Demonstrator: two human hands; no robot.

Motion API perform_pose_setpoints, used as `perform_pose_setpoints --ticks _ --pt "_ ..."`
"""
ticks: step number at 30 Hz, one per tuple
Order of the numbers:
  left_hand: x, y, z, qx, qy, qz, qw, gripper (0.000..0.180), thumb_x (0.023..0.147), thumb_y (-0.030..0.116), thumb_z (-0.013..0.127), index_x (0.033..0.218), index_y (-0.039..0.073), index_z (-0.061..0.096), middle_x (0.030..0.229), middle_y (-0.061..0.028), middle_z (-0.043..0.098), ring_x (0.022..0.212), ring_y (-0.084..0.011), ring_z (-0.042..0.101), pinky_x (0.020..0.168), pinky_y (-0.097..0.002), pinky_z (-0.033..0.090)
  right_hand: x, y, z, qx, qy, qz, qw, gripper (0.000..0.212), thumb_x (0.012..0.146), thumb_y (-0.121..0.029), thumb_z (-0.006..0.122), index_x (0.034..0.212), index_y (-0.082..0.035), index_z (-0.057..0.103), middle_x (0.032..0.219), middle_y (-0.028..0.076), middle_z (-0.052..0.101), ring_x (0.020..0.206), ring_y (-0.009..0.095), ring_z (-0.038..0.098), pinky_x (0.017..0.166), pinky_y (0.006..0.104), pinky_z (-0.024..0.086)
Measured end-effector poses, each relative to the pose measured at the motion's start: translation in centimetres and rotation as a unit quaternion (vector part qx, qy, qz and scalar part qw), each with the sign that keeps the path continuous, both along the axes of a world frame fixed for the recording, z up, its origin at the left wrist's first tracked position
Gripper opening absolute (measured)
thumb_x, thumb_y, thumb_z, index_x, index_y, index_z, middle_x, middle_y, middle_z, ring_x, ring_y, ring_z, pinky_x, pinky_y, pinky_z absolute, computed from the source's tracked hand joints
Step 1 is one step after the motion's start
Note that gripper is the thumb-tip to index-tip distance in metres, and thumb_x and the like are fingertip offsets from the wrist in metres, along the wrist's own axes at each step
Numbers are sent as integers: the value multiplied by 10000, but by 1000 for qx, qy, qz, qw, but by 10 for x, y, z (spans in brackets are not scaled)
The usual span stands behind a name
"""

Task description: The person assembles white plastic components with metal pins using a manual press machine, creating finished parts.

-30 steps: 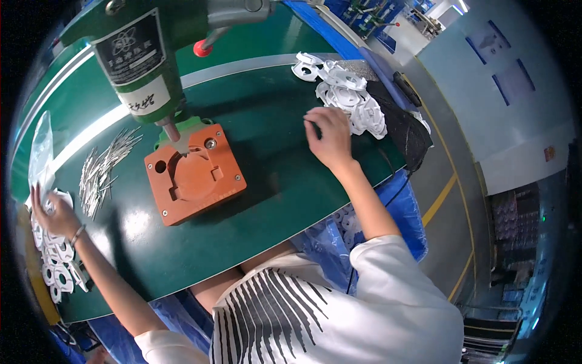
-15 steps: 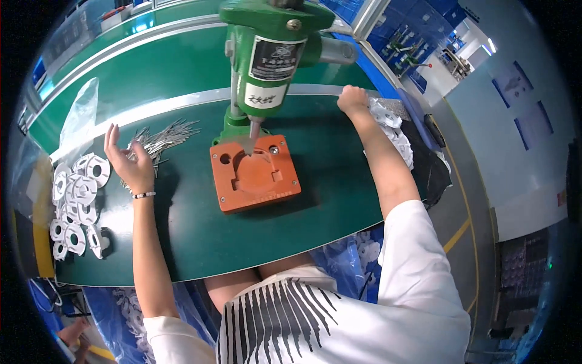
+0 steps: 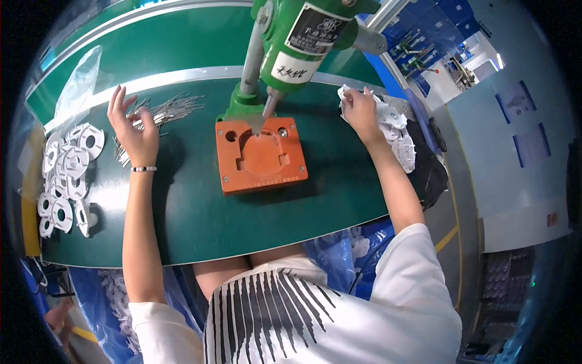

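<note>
My left hand (image 3: 134,130) is raised beside a loose pile of thin metal pins (image 3: 176,110), its fingers spread and slightly curved. I see nothing held in it, though pins show behind the fingers. At the right, my right hand (image 3: 362,114) has its fingers closed on a white plastic part (image 3: 343,96), partly hidden by the hand. More white plastic parts (image 3: 400,136) lie heaped beside that wrist. Between my hands sits an orange fixture block (image 3: 264,173) with a round recess, under the pointed tip of a green bench press (image 3: 297,60).
Several white round parts with holes (image 3: 73,162) lie piled at the left table edge, near a clear plastic bag (image 3: 79,85). The press column rises behind the block. Dark cloth (image 3: 431,176) covers the right table edge. Blue plastic-lined containers (image 3: 330,252) sit below the front edge.
My right hand has opened from a fist and now pinches a white plastic part. The left hand's fingers have curled somewhat beside the pins. The whole view has shifted and tilted a little.
</note>
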State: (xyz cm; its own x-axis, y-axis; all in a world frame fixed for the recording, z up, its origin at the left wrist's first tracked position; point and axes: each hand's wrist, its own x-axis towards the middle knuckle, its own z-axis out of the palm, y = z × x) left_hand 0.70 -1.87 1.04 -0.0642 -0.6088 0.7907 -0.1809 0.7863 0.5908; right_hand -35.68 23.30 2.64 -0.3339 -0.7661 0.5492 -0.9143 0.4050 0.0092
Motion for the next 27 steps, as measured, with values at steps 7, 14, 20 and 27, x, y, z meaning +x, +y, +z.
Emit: perform_pose_setpoints --ticks 7,14,20,27 --pt "1 -2 -1 -3 22 2 1000 530 748 -74 488 1257 56 413 1293 -108 398 973 -172 560 660 -234 472 71 21 10 -153 -21 118 981 88 724 -82 678 766 -77 601 738 116 642 734 307 626 877 416 437" --pt "-2 -2 -3 -36 12 -13 999 509 749 -64 507 1241 45 432 1272 -122 428 953 -172 576 652 -239 491 159 26 47 -234 -34 300 924 204 635 50 722 803 -24 631 790 92 657 707 244 633 706 368 522" --pt "-3 -2 -2 -39 1 -13 999 514 742 -62 517 1237 47 432 1270 -121 429 957 -176 574 651 -238 491 191 18 44 -144 -23 427 892 197 618 23 655 808 -7 610 847 106 645 792 254 612 719 375 510" --pt "-3 -2 -2 -44 4 -23 999 520 734 -69 512 1234 52 433 1267 -118 430 954 -171 570 655 -242 490 198 12 43 -119 -4 452 884 192 628 3 643 814 -14 597 884 99 638 818 249 604 723 376 511"
